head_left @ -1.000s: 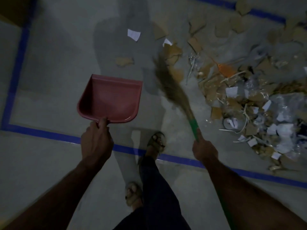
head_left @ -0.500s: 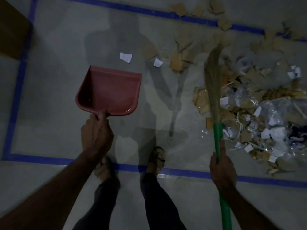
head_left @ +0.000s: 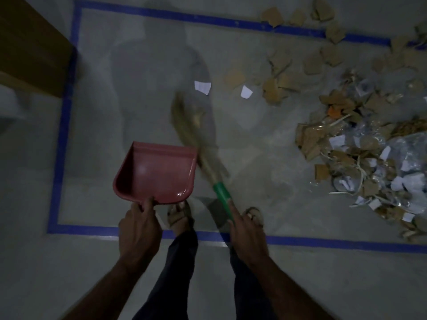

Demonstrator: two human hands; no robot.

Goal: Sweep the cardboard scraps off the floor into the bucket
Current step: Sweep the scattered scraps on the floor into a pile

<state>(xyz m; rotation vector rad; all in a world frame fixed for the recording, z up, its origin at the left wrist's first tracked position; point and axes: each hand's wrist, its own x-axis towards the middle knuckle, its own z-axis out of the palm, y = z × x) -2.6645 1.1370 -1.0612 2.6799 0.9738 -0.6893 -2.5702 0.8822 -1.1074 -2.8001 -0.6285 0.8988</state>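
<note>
At dustpan's rear: left hand (head_left: 138, 229) fingers (head_left: 147, 205) clenched on red dustpan (head_left: 157, 172). Right hand (head_left: 247, 234) grasping broom (head_left: 203, 148) handle. Bristles swung from pile half second ago to beside pan, empty-handed. Cardboard scraps (head_left: 346, 146) still heaped at right on floor (head_left: 115, 112). Bucket unseen.

Dim, bluish light; person's shadow on floor (head_left: 231, 285); broom (head_left: 196, 139) motion-blurred; wide-angle bending at edges

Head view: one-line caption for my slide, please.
Left hand holds empty red dustpan; right hand swings broom near scattered cardboard scraps.
</note>
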